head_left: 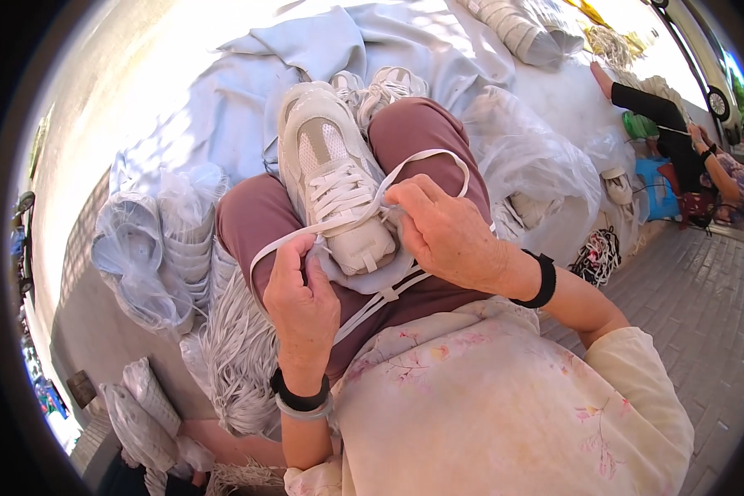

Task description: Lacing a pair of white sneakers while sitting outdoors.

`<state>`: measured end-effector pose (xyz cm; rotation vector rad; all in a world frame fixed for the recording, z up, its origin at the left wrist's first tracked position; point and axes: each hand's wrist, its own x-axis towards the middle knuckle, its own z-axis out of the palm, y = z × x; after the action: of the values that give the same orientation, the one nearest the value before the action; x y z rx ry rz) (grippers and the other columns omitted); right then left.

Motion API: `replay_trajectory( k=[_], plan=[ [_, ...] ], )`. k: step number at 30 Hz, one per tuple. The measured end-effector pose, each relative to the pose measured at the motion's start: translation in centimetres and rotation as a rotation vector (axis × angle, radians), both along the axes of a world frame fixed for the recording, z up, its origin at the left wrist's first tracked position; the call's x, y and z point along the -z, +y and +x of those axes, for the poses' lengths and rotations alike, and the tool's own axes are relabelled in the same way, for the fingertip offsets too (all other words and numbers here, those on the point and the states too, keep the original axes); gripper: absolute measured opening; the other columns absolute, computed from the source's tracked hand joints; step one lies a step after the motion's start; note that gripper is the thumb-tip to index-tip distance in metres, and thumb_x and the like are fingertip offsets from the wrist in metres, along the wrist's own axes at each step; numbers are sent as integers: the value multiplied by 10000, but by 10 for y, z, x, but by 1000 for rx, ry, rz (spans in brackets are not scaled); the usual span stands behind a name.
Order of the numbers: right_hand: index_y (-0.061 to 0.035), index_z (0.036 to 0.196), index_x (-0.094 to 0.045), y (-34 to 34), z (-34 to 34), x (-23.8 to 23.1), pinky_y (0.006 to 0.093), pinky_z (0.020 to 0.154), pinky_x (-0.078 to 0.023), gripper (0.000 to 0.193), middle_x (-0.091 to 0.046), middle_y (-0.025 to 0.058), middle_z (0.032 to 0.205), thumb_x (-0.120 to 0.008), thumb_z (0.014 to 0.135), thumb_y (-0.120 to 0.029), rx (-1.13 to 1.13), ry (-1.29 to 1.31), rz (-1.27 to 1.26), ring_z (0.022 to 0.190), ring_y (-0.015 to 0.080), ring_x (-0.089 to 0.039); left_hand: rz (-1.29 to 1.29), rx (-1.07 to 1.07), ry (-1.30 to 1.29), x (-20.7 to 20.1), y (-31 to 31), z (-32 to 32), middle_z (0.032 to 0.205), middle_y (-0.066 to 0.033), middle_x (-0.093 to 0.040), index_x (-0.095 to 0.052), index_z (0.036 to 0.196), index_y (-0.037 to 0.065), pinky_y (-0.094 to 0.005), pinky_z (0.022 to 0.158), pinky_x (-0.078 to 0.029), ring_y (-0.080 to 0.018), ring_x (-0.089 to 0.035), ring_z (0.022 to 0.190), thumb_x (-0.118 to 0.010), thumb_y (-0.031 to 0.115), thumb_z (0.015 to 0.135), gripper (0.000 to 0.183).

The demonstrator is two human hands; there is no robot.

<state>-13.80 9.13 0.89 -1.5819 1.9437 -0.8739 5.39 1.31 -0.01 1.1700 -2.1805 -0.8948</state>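
A pale beige sneaker (331, 157) rests across my lap, toe pointing away and heel toward me. White laces are threaded through its upper eyelets, and a long shoelace (428, 155) loops out over both my thighs. My left hand (302, 293) pinches the lace on the left of the shoe's collar. At the opposite side, my right hand (450, 236) is closed on the lace beside the tongue, fingertips together. A light cloth (364, 279) lies under the heel. Beyond my knees sit more sneakers (393, 87) of the same kind.
Left of me lie plastic-wrapped stacks of shoe parts (145, 256) and a thick bundle of laces (240, 355). A pale blue sheet (223, 107) covers the ground ahead. To the right are clear plastic bags (537, 157), a lace tangle (597, 256) and a seated person (723, 178) by a blue stool (657, 188).
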Motion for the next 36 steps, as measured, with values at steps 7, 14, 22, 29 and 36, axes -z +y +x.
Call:
replay_trajectory(
  k=[7,14,22,29,36],
  plan=[
    [-49,944,-616,-1,5,-3,354,808,-408,280,-524,66,933,-625,676,-128,-240,580,-311,900,236,-528,-282,139,-120,-12,5,-5,903,-144,-606,-576,969,8,-385,743,-483,-332,-599,832,-546,-77,843,155],
    [-19,828,-607,-17,11,-8,414,858,-379,229,-500,90,878,-598,649,-160,-364,831,-287,953,266,-489,-506,246,-256,-18,-5,-8,934,-95,-566,-596,934,34,-378,758,-462,-286,-567,846,-639,-5,722,220],
    [-12,834,-592,-13,14,-59,318,723,-439,119,-510,68,836,-688,767,-33,-273,-252,-169,801,224,-519,203,74,268,-40,25,3,920,-112,-628,-602,942,27,-305,640,-499,-256,-608,751,-709,-46,770,215],
    [-15,909,-651,-10,17,-112,254,661,-461,122,-567,76,874,-725,813,-25,-428,-733,-124,799,190,-576,657,274,490,-72,44,19,970,-81,-641,-563,1101,27,-258,707,-493,-168,-609,788,-717,29,815,325],
    [-41,877,-602,-2,25,-68,309,595,-449,101,-495,71,835,-671,810,-15,-314,-582,-295,733,222,-534,875,48,685,-66,39,13,1014,-115,-662,-544,1179,-62,-263,793,-539,-146,-655,898,-663,-20,875,329]
  ],
)
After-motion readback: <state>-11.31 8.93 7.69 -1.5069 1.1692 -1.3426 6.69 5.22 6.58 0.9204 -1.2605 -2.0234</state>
